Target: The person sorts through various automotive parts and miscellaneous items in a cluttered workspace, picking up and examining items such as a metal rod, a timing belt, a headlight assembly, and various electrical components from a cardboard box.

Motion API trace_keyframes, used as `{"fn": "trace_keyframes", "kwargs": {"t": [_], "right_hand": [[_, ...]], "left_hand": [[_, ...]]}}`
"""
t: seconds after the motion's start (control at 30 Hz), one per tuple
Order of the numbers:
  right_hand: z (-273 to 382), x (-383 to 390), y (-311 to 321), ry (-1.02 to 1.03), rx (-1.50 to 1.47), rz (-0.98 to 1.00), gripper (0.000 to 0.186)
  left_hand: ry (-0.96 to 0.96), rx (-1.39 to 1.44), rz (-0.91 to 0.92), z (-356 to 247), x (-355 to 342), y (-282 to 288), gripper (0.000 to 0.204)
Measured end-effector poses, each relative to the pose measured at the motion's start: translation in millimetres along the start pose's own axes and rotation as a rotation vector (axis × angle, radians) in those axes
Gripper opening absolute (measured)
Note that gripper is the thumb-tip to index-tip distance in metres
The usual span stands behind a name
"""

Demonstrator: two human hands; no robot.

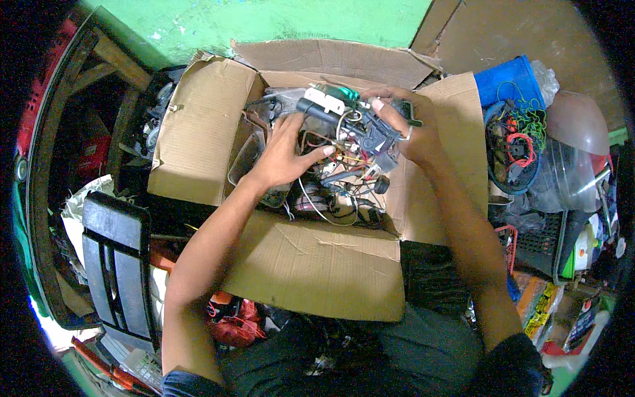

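An open cardboard box (311,255) holds a tangle of wires, cables and small plastic parts (350,172). My left hand (281,152) reaches in from the left, thumb apart from the fingers, its fingertips beside a black cylinder (314,108). At the right of the pile, my right hand (417,126) is closed around a dark grey plastic part (378,135), with the thumb across its top. Its other fingers are partly hidden behind it. A white plastic connector (324,100) and a green translucent piece (344,92) lie between the hands.
Flaps spread out on the box's sides. To the right stand a blue bin (509,79), a round basket of wires (517,145) and a clear plastic cover (562,169). A black slatted panel (118,264) stands at left, near a red bag (238,324). A green wall (278,23) rises behind.
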State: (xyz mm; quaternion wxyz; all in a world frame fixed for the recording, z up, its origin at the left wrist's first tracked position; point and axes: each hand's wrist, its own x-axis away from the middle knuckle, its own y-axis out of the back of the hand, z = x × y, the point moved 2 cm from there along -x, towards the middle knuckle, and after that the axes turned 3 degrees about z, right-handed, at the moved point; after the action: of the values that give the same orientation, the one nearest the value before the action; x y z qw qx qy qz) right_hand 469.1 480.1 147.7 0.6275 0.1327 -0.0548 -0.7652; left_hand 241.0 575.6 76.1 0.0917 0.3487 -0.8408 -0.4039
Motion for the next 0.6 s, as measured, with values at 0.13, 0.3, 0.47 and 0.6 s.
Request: {"fn": "trace_keyframes", "kwargs": {"t": [0.13, 0.3, 0.47, 0.6], "right_hand": [[35.8, -0.5, 12.1, 0.145, 0.006, -0.068, 0.033], [45.1, -11.5, 22.9, 0.255, -0.366, -0.384, 0.037], [37.5, -9.3, 42.0, 0.361, 0.154, -0.514, 0.034], [18.2, -17.8, 52.7, 0.293, 0.239, -0.631, 0.029]], "left_hand": [[0.044, 0.248, 0.053, -31.1, -9.6, 3.0, 0.098], [0.096, 0.557, -0.189, -59.4, -27.8, 5.1, 0.089], [0.271, 0.210, -0.011, -15.9, -39.4, -23.2, 0.041], [0.334, 0.302, -0.048, 23.3, -45.2, -24.8, 0.031]]}}
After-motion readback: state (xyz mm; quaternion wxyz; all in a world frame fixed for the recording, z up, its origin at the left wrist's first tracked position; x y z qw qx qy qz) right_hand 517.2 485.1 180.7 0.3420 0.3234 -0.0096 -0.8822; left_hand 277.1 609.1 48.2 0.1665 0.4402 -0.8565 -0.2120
